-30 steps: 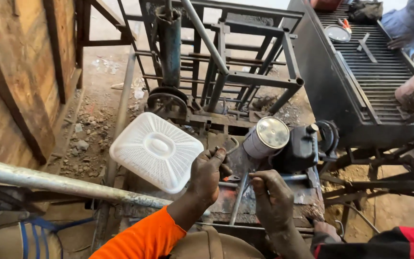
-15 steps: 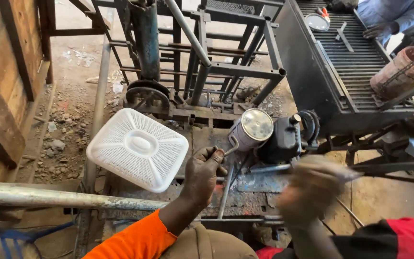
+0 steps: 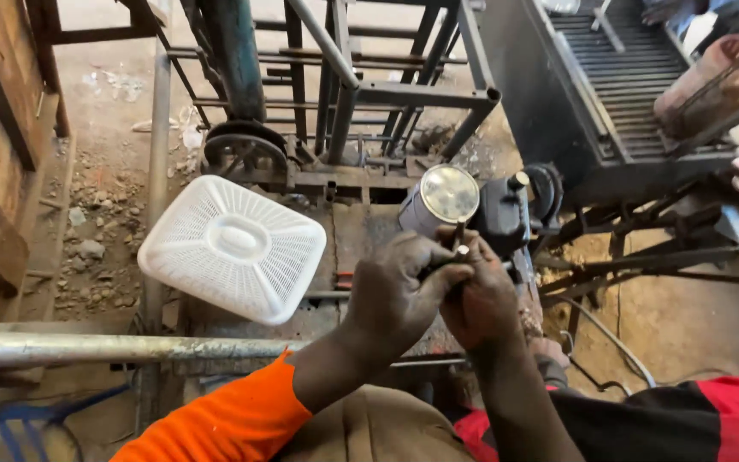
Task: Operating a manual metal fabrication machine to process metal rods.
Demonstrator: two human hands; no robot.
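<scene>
Dusty workshop ground strewn with rubble is seen from the head camera, with welded steel frames [image 3: 387, 94] rising at the far side and a dark slatted metal rack [image 3: 617, 77] at the upper right. On the rusty machine bed [image 3: 369, 231] a white perforated plastic tray [image 3: 233, 246] lies upside down toward the left edge, and a silver can with a shiny lid [image 3: 442, 198] stands just beside a small black engine [image 3: 506, 218] near the middle. A grey steel pipe [image 3: 113, 349] runs across the near left. Half a second ago the hands were held apart, the right one blurred in motion off to the right; now both have been brought together over the near edge of the bed, in front of the can. The left hand [image 3: 399, 295] is closed around a small dark part, seemingly a short rod or bolt with a pale tip [image 3: 458, 257], and the right hand [image 3: 481, 304] is clenched on the same piece from the other side, the two hands touching. The piece is mostly hidden by the fingers, so its exact kind cannot be told. It is judged that a two-handed grip has just been taken for fine work on it.
</scene>
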